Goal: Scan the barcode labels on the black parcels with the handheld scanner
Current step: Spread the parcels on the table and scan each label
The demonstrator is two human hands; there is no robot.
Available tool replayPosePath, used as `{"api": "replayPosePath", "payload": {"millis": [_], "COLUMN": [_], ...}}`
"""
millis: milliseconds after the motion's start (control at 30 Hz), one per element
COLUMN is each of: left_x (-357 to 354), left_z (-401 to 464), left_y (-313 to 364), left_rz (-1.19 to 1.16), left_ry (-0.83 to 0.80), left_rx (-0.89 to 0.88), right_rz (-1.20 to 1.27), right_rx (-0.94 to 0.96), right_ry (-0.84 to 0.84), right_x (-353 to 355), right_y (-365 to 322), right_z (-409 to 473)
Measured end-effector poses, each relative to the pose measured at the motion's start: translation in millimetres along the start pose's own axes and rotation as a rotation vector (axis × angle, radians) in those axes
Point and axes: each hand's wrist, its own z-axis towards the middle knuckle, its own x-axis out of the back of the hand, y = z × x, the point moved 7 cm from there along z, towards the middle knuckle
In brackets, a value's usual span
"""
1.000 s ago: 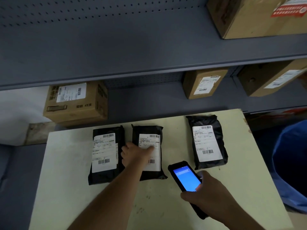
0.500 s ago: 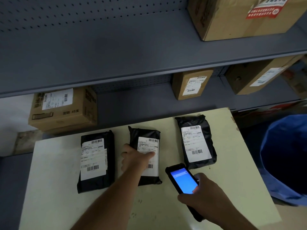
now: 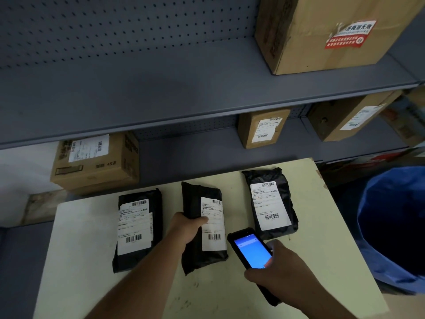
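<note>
Three black parcels with white barcode labels are on the pale table (image 3: 80, 261). My left hand (image 3: 186, 229) grips the middle parcel (image 3: 202, 247) by its left edge and tilts it up, label facing right. The left parcel (image 3: 136, 229) and the right parcel (image 3: 271, 203) lie flat, labels up. My right hand (image 3: 280, 268) holds the black handheld scanner (image 3: 251, 252), its blue screen lit, just right of the middle parcel's lower barcode.
Grey metal shelving rises behind the table, with a large cardboard box (image 3: 326, 33) on the upper shelf and smaller labelled boxes (image 3: 94, 162) (image 3: 262, 128) below. A blue bin (image 3: 395, 226) stands to the right of the table.
My left hand went from resting on the middle parcel's label to gripping its left edge and tilting it up. The scanner stayed close beside it. The view shifted.
</note>
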Motion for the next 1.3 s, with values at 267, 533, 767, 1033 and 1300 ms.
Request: {"api": "replayPosePath", "payload": {"millis": [267, 533, 767, 1033, 1300], "left_x": [41, 114, 156, 180, 187], "left_z": [-26, -46, -61, -63, -64], "left_y": [10, 29, 39, 41, 33], "left_rz": [-0.082, -0.234, -0.324, -0.411, -0.435], "left_ry": [-0.003, 0.066, 0.118, 0.086, 0.103], "left_rx": [-0.15, -0.289, -0.339, -0.366, -0.373], "right_rz": [-0.014, -0.073, -0.173, -0.219, -0.23], "right_rx": [0.057, 0.157, 0.237, 0.281, 0.291], "right_ry": [-0.01, -0.001, 0.047, 0.09, 0.096], "right_x": [-14, -22, -26, -30, -36], "right_y": [-25, -69, -110, -137, -140], "right_z": [-18, -42, -61, -71, -73]}}
